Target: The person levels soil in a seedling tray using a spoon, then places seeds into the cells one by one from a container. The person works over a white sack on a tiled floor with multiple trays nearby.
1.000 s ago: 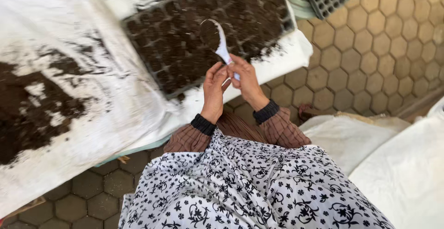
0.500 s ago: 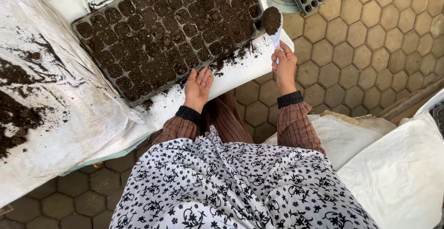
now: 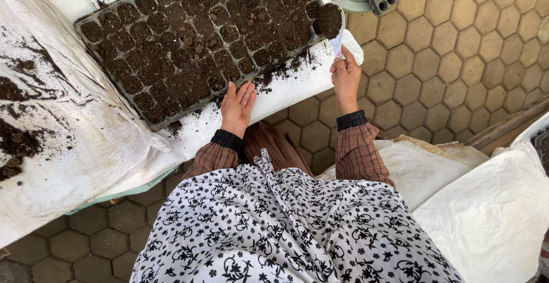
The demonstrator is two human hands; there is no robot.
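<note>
head view | looks steeply down from above | close over hands (image 3: 237, 108) and seed tray (image 3: 189, 43)

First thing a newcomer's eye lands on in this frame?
The dark seedling tray, its many cells packed with soil, fills the upper middle and lies on a white sheet. The right hand holds a white spoon heaped with soil at the tray's right end, while the left hand rests flat at its near edge. Loose soil is spilled on the sheet at far left, and hexagonal paving spreads to the right.
</note>
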